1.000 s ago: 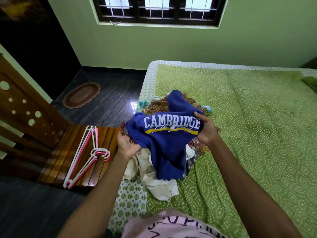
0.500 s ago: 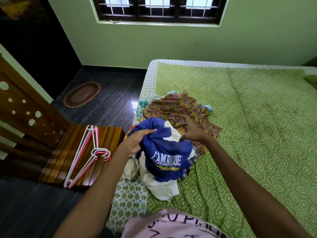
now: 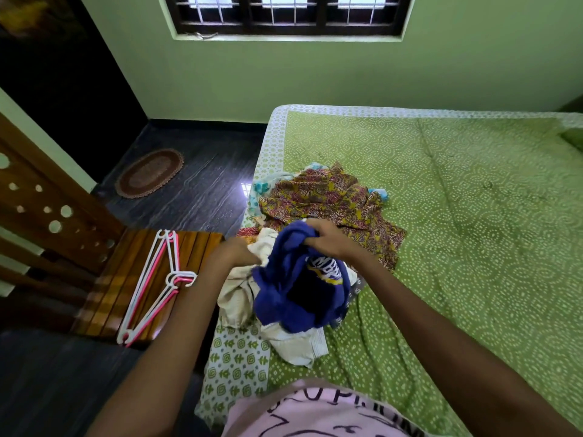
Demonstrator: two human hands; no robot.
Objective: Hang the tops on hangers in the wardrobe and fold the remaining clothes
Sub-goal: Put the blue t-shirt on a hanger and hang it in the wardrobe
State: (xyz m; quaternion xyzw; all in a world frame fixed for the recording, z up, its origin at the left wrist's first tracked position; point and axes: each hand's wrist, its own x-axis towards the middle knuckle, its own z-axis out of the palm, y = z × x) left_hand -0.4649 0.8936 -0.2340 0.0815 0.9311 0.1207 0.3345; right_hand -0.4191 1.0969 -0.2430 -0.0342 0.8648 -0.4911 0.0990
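Right hand [image 3: 328,239] fingers curled, gripping bunched blue printed cotton top [image 3: 296,285] above clothes heap at bed [image 3: 473,247] edge; left hand [image 3: 235,252] at its left edge, grip unclear. White-and-pink plastic hangers [image 3: 154,285] lie leftward on wooden chair [image 3: 107,279], nearer left hand

Matt blue cloth top [image 3: 284,298], plastic hangers [image 3: 157,279], glossy wooden chair [image 3: 104,279].

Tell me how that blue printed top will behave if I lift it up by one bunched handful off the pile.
Probably floppy: the blue top already sags in loose folds below the right hand gripping it. It likely weighs little, since one pinch holds a bunch up. It may drag the cream garment that the left hand rests on, as they lie tangled.
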